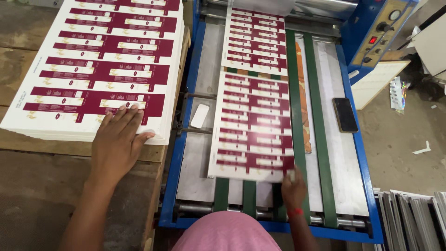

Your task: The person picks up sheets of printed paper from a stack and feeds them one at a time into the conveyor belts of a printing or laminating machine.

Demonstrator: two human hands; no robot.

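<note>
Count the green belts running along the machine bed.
4: two long green belts right of the sheets, two short stubs below the near printed sheet; sheets may hide more.

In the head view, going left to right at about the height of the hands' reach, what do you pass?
Stack of printed sheets under the left hand → small white block → printed sheet on the belts, its near corner at the right hand → green belt → black phone → blue machine frame.
</note>
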